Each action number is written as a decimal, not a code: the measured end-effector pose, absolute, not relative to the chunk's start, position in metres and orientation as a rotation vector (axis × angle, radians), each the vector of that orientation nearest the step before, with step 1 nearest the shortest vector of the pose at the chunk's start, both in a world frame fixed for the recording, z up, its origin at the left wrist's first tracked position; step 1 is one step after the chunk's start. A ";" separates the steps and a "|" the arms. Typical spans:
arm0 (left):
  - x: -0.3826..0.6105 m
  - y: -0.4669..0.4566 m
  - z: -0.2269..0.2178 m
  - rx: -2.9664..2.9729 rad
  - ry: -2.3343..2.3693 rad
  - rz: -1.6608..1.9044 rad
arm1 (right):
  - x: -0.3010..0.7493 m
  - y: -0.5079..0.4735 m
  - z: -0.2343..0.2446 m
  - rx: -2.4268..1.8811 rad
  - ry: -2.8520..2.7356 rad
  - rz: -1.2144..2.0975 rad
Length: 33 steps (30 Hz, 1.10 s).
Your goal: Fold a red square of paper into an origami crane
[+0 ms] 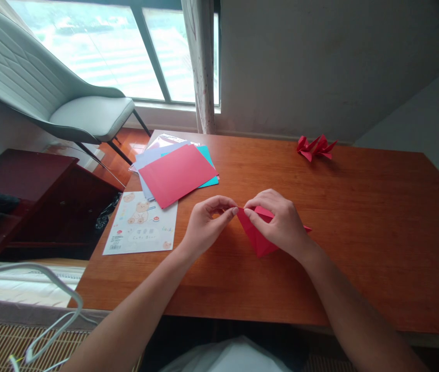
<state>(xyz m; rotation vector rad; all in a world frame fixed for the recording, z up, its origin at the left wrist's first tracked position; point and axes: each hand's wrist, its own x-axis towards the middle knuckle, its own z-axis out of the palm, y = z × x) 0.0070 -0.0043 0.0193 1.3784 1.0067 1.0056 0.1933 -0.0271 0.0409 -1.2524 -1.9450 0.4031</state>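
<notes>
A partly folded sheet of red origami paper (257, 238) lies over the wooden table (359, 248) between my hands. My left hand (212, 221) pinches its upper left corner between thumb and fingertips. Just to the right, my right hand (276, 219) grips the paper's top edge, thumb in front, and covers much of the sheet. A small red tip pokes out past the right wrist. At the far side of the table sit red folded-paper figures (314, 148), close together.
A stack of coloured sheets, topped by a red sheet (178, 173), lies left of the paper. Nearer is a white bear-print card (142, 225). Beyond the left table edge stand a grey chair (91, 116) and a dark red cabinet (21, 191); a white cable (49, 274) loops nearby.
</notes>
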 end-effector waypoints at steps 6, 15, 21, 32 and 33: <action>0.008 -0.004 0.021 1.400 1.020 0.971 | 0.193 -0.027 0.039 -1.232 -1.990 0.354; 0.008 -0.006 0.024 1.643 1.070 1.000 | 0.192 -0.028 0.034 -1.259 -2.075 0.206; 0.007 -0.006 0.027 1.785 1.115 1.057 | 0.195 -0.027 0.035 -1.279 -2.083 0.197; -0.001 0.000 0.027 1.659 1.253 1.151 | 0.200 -0.024 0.035 -1.311 -2.051 0.194; -0.002 0.000 0.027 1.662 1.249 1.167 | 0.200 -0.024 0.035 -1.310 -2.050 0.194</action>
